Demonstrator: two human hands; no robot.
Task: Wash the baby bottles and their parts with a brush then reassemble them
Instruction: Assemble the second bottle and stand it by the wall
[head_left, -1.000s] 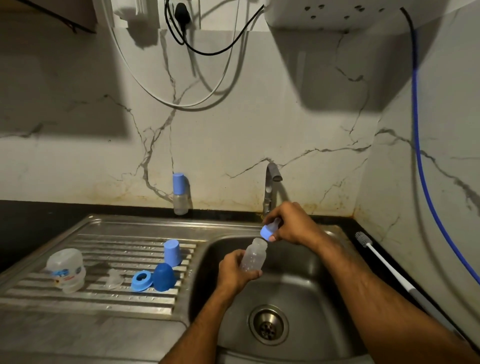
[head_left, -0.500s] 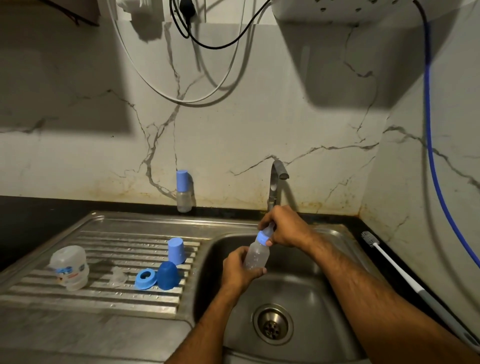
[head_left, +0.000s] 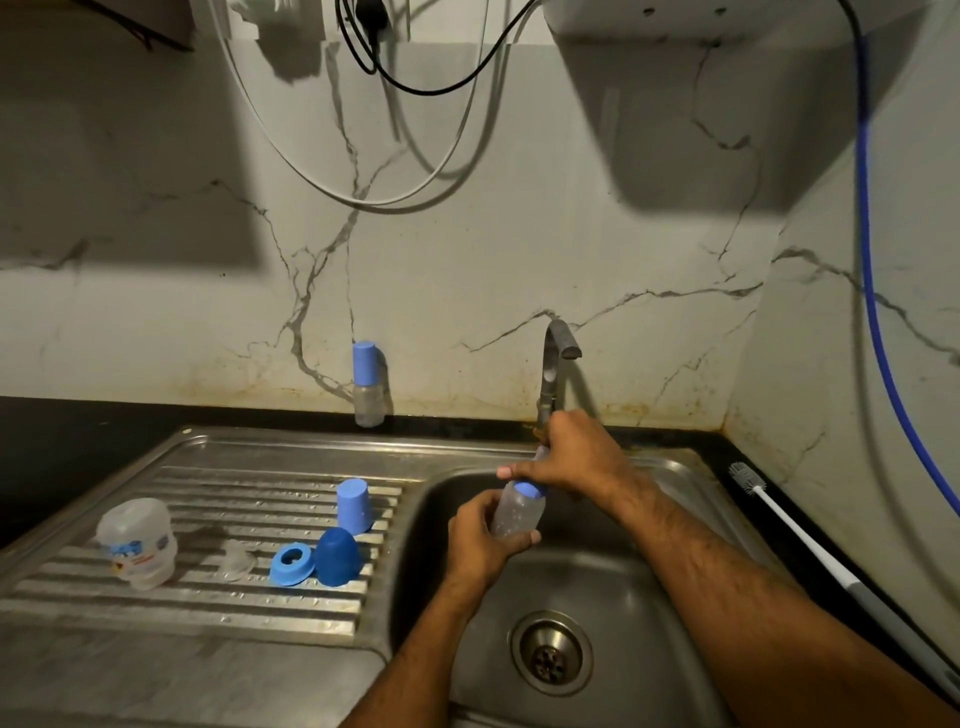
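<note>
Reassembly looks about half done. My left hand (head_left: 480, 540) grips the small clear plastic bottle (head_left: 515, 514) over the steel sink (head_left: 613, 587), while my right hand (head_left: 569, 457) closes on its blue collar (head_left: 529, 489), screwing it on, I judge. One capped bottle (head_left: 368, 384) stands by the marble wall. Left on the ribbed drainboard: wide bottle (head_left: 137, 543), soft clear teat (head_left: 235, 564), blue ring (head_left: 292, 563), two smooth caps (head_left: 345, 535). The brush (head_left: 779, 519) lies on the desk, right.
</note>
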